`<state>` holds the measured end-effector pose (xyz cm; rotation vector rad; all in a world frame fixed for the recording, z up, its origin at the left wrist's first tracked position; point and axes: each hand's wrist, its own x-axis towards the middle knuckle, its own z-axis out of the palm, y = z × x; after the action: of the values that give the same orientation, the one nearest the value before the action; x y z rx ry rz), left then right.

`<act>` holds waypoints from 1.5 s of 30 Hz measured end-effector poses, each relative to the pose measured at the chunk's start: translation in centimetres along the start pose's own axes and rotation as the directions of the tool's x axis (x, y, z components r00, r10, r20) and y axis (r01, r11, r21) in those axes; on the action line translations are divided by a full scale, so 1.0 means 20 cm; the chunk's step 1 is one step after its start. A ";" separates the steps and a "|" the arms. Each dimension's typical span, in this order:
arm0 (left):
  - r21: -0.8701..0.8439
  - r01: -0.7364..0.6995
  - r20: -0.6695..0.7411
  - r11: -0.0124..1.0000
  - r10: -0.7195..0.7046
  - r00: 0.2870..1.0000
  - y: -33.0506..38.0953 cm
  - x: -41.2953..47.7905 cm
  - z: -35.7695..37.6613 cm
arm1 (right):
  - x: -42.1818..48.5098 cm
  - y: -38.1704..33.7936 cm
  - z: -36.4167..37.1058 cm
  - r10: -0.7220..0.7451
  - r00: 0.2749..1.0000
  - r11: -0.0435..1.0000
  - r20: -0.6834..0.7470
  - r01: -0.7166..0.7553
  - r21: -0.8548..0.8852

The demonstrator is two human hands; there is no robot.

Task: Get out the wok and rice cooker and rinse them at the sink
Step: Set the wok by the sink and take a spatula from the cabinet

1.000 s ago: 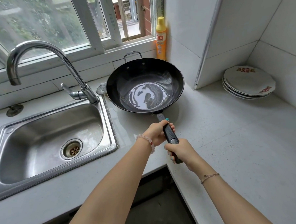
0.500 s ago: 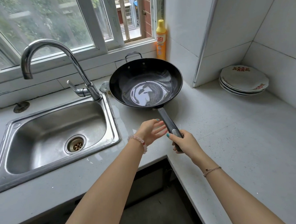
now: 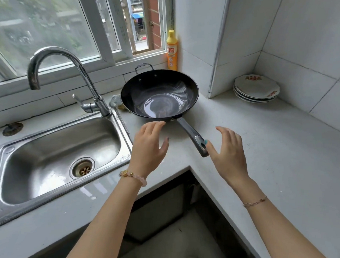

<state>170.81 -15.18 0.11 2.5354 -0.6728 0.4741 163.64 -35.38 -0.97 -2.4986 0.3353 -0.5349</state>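
Black and glossy inside, wok [image 3: 159,94] at frame centre, flat on the pale countertop [image 3: 284,152], rim just right of the sink [image 3: 126,131] edge and close under the window sill. Small loop handle toward the top of the frame; long handle [image 3: 191,133] slanting down-right, ending short of the counter's front edge.

Left hand [image 3: 148,147] at centre, just below the wok's near rim, fingers straight and loosely spread, gripping nothing. Fingertips close to the rim; contact unclear. Right hand [image 3: 228,149] right of centre, also spread and unclenched, thumb tip at the handle's end; touching or just beside, cannot tell.

Steel basin at left with its drain [image 3: 82,169]; faucet [image 3: 79,70] arching across the upper left, spout over the basin. Yellow bottle [image 3: 172,49] upright above the wok, against the tiled wall. Stack of plates [image 3: 255,88] in the far right corner, well apart from the wok. Bare counter running right and lower right of the handle. Counter's inner corner edge directly below the hands, dark gap beneath.
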 end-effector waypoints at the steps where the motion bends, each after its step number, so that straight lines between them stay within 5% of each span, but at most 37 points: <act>1: 0.045 -0.048 -0.002 0.998 0.048 0.999 -0.02 -0.04 -0.03 | -0.04 -0.02 -0.01 -0.026 0.999 0.999 -0.040 0.024 -0.042; 10: 0.165 -0.240 0.078 0.957 0.230 0.970 -0.25 -0.42 -0.26 | -0.58 -0.35 0.07 -0.043 0.976 0.959 -0.212 -0.019 -0.283; 21: 0.019 -0.326 0.231 0.945 0.313 0.921 -0.35 -0.80 -0.25 | -1.18 -0.49 0.28 0.142 0.957 0.931 -0.255 -0.217 -0.295; 34: -0.087 -0.412 0.456 0.907 0.404 0.793 -0.26 -1.24 0.38 | -1.60 0.15 0.91 0.433 0.898 0.853 0.072 -0.383 -0.355; 40: -0.102 -0.396 0.566 0.913 0.380 0.731 -0.24 -1.42 0.73 | -1.74 0.58 1.12 0.713 0.686 0.701 0.146 -0.701 -0.127; 42: -0.110 -0.383 0.582 0.917 0.372 0.724 -0.25 -1.47 0.84 | -1.74 0.72 1.18 0.858 0.490 0.471 0.155 -0.870 0.147; 45: -0.119 -0.387 0.598 0.915 0.377 0.708 -0.23 -1.52 0.98 | -1.72 0.91 1.24 0.947 0.209 0.032 0.244 -0.817 0.575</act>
<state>152.42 -10.52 -30.97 2.5507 -1.4581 -0.2584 141.80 -26.76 -40.59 -1.1033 1.4651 -0.2415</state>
